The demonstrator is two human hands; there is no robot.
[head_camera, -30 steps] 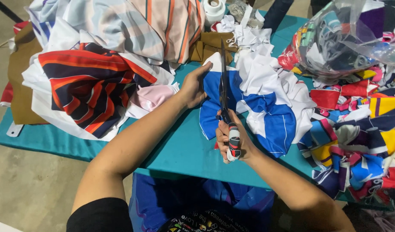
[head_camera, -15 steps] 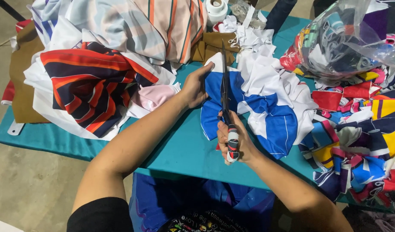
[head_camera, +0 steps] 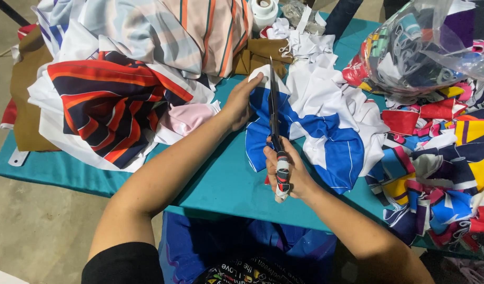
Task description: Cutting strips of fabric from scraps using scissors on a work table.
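Note:
My right hand grips the wrapped handles of long dark scissors, whose blades point away from me over a blue and white cloth on the teal table. My left hand rests on the left edge of that cloth, fingers pressing its far white corner next to the blades. The blades look closed or nearly closed along the cloth.
A big heap of striped fabrics lies at the left. Cut colourful scraps pile at the right below a clear plastic bag of pieces. Brown cloth, white scraps and a tape roll lie beyond. A blue bag hangs under the table edge.
The scissors and both hands stay in nearly the same place; the blades have edged slightly forward along the cloth.

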